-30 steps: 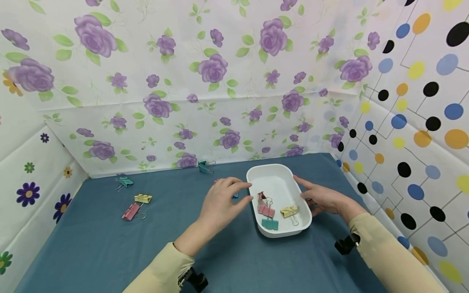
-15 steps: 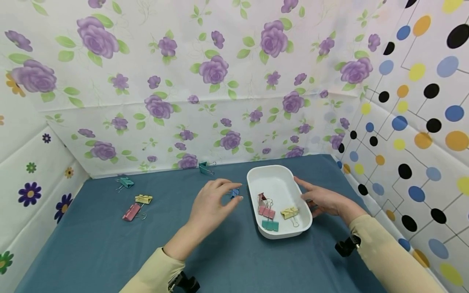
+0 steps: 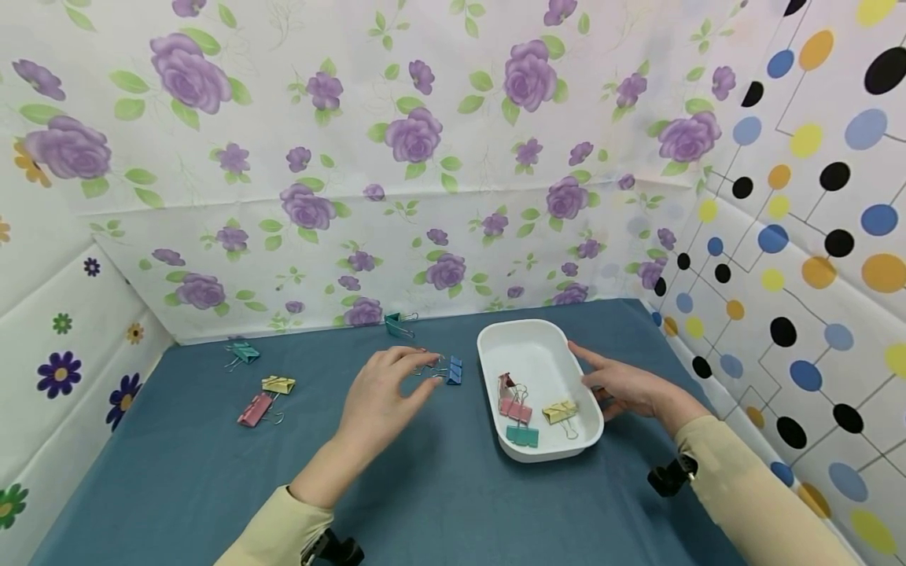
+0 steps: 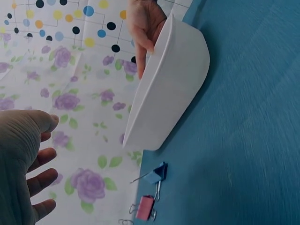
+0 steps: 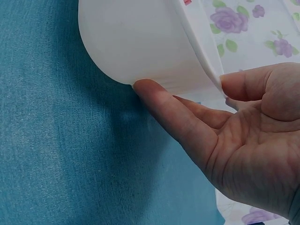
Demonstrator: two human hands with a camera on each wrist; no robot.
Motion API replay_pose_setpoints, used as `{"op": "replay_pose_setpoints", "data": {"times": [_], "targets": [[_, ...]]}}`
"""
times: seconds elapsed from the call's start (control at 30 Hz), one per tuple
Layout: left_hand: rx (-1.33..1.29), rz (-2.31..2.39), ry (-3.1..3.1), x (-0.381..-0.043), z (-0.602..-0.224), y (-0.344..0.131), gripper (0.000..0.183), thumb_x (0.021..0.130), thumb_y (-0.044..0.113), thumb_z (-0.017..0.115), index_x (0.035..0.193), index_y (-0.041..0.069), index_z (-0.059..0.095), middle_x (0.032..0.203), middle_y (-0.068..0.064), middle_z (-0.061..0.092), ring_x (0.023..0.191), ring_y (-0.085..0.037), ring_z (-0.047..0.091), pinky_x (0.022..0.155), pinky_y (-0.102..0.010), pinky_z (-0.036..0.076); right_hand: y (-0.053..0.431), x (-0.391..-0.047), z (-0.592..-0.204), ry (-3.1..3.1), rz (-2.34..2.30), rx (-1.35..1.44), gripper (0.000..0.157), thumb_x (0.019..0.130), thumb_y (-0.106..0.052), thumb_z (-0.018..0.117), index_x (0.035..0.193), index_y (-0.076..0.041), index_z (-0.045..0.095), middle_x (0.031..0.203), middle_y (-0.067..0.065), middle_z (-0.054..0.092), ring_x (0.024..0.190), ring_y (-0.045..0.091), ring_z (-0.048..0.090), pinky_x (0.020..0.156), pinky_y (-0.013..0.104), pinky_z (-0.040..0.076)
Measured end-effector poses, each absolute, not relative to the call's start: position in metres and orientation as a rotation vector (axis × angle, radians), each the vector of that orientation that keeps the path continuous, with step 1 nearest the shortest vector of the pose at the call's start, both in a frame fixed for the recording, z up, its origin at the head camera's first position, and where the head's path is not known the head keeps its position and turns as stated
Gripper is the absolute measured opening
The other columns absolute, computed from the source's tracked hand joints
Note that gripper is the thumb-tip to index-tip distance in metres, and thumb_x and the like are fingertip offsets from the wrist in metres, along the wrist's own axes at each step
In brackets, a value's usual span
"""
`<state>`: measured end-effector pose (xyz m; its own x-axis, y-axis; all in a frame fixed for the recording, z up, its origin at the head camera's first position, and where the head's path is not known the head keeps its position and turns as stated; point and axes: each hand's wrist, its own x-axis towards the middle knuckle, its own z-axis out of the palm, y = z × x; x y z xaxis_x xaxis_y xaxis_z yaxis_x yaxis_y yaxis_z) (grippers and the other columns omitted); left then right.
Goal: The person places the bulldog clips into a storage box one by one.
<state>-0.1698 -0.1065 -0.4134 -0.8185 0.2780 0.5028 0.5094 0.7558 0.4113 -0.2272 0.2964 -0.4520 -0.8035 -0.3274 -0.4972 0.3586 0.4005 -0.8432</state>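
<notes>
The left hand's (image 3: pixel 382 401) fingers are spread and empty, the blue clip (image 3: pixel 455 370) beyond their tips; the right hand's (image 3: pixel 630 387) fingers pinch the white box (image 3: pixel 527 350). Four clips (image 3: pixel 522 435) lie inside — at least six are left on the counter (image 3: pixel 177 487), beyond or leftward of the spread fingers.

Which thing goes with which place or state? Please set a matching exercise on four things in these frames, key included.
1. White rectangular plastic tray
2. Left hand
3. Blue metal binder clip
4. Right hand

A. Lies on the blue cloth beside the tray
B. Grips the tray
C. Contains a yellow metal binder clip
D. Near the blue clip, holding nothing

Pairs: 1-C; 2-D; 3-A; 4-B
</notes>
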Motion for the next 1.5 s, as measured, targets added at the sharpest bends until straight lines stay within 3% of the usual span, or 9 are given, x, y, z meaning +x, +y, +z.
{"op": "replay_pose_setpoints", "data": {"times": [1.0,1.5], "targets": [[-0.426,-0.726,-2.606,-0.162,-0.418,-0.167,0.034,0.094,0.032,0.077,0.127,0.024,0.074,0.120,-0.001,0.066,0.112,-0.029,0.059,0.089,-0.052,0.050,0.295,-0.226,-0.453,2.058,-1.440,0.031,0.074,0.109,-0.019,0.047,0.165,-0.041,0.004,0.165,0.025,0.012,0.123,0.042,0.056,0.080,0.052,0.058],[-0.344,-0.686,-2.637,-0.161,-0.415,-0.192,0.031,0.099,0.030,0.071,0.128,0.021,0.073,0.122,-0.005,0.066,0.112,-0.032,0.058,0.073,-0.049,0.051,0.295,-0.227,-0.455,2.061,-1.433,0.037,0.073,0.109,-0.020,0.047,0.164,-0.042,0.004,0.165,0.025,0.015,0.122,0.041,0.057,0.081,0.051,0.059]]}}
